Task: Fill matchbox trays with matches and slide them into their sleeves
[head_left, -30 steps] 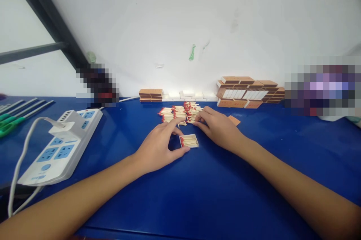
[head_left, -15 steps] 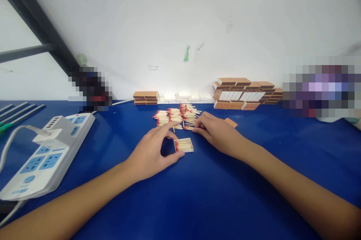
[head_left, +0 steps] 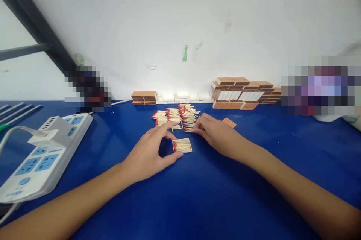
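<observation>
Two hands of mine sit around one small open matchbox tray on the blue table, and I place everything from that tray. Well to its left lies a white power strip with a plug in it. Just left of the tray is my left hand: thumb touching the tray's near left corner, forefinger arched over to its far left corner, a loose pinch that steadies the tray more than it lifts it. The tray is partly filled, red heads at its left end, so its long axis runs left to right across me.

Beyond the tray, slightly right, lies the loose pile of matches. My right hand rests right of the tray, fingertips curled together at the near right edge of that pile, touching a few matches; whether they are truly gripped I cannot tell. That hand is nearer the pile. Farther right, against the wall, stand stacked matchboxes; a smaller stack stands behind the tray to its left.
</observation>
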Action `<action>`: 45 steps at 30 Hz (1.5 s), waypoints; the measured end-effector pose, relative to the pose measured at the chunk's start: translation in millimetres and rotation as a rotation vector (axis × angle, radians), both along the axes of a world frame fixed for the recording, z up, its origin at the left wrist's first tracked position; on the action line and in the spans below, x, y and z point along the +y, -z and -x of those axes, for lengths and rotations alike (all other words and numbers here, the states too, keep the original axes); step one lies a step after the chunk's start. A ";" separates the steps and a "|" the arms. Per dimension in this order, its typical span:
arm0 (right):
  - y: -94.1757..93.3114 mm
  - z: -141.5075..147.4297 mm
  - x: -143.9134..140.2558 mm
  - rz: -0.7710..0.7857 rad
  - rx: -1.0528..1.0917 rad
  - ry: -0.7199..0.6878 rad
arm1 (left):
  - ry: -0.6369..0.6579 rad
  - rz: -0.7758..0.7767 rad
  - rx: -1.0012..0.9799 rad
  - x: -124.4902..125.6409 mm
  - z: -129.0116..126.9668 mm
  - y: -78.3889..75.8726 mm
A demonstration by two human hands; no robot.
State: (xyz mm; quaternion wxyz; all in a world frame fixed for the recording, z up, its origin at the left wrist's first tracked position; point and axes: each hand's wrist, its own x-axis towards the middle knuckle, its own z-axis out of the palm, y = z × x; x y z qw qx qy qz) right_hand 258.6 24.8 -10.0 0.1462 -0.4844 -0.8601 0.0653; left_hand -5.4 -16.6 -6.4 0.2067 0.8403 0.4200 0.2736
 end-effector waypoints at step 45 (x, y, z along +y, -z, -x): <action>-20.2 21.1 -37.3 0.176 0.179 -0.244 | 0.032 -0.018 -0.006 0.3 1.0 0.4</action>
